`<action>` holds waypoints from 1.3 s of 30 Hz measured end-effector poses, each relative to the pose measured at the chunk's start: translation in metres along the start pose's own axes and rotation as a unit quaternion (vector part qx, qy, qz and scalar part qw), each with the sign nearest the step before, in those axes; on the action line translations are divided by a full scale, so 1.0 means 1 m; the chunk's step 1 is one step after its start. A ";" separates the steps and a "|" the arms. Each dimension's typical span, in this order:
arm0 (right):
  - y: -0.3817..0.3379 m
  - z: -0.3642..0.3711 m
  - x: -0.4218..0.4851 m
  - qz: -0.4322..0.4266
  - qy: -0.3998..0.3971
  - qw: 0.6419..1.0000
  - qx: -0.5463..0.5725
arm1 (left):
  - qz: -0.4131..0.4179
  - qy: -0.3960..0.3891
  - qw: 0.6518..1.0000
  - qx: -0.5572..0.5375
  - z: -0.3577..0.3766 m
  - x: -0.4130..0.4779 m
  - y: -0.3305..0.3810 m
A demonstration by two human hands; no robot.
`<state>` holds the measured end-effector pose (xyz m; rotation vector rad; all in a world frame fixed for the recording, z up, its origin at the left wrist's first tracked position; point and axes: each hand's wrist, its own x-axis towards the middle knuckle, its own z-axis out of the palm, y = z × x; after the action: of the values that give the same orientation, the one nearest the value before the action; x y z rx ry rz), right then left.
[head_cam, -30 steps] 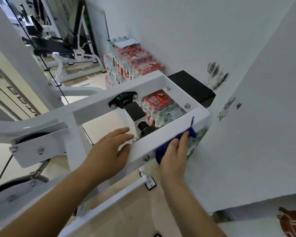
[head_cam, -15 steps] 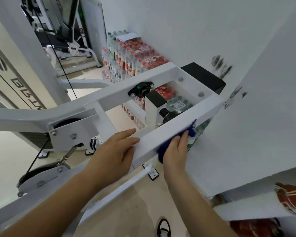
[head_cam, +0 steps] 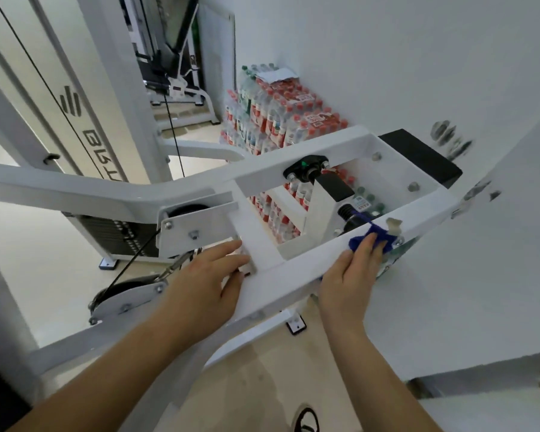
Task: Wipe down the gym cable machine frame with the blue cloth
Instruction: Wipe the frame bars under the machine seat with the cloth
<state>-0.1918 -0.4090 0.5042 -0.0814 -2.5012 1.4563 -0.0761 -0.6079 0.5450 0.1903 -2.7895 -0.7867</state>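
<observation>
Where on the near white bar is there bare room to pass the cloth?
Bare: the near bar between the left hand and the right hand pressing the blue cloth. Crowded: the opening behind it, around the black spring.

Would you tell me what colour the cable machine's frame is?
The frame is white; head view.

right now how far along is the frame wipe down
Done: cannot tell, no wiped patch shows. In hand: the right hand presses the blue cloth on the near bar, left hand resting on the same bar. Left, probably: far bar and pulley bracket.
</observation>
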 end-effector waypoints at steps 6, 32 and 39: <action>-0.017 0.012 -0.086 -0.250 -0.111 0.942 -0.192 | -0.028 0.018 0.999 -0.014 -0.008 -0.018 -0.013; -0.160 0.066 -0.058 -0.027 -0.377 0.914 0.146 | -0.165 0.117 0.940 -0.274 -0.052 -0.035 -0.033; -0.147 0.057 -0.061 0.134 -0.447 0.857 0.221 | -0.122 0.047 0.909 -0.395 -0.039 -0.030 -0.021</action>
<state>-0.1358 -0.5410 0.5927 0.4544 -2.7511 2.6295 -0.0358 -0.6399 0.5608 0.4083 -2.1528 -1.8239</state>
